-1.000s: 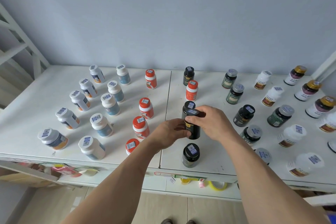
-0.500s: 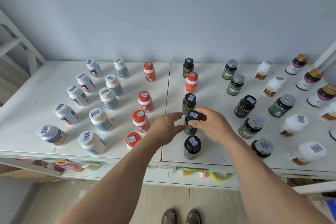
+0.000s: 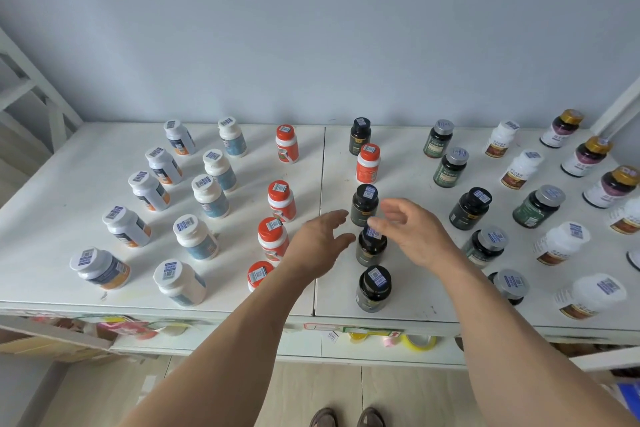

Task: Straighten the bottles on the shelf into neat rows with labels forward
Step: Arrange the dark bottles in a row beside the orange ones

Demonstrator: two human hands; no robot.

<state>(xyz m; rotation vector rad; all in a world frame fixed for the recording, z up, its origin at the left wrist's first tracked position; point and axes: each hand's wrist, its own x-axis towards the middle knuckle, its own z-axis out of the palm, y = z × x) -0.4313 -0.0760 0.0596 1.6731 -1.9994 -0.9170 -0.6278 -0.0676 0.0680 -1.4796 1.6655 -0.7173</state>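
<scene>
Both hands [image 3: 320, 246] [image 3: 414, 236] have released the black bottle [image 3: 371, 248].

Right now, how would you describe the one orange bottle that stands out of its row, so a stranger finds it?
On the white shelf, find the seam down the middle. Right of it runs a column of black bottles; the orange bottle stands second from the wall there. Only it has an orange cap in that column.
</scene>
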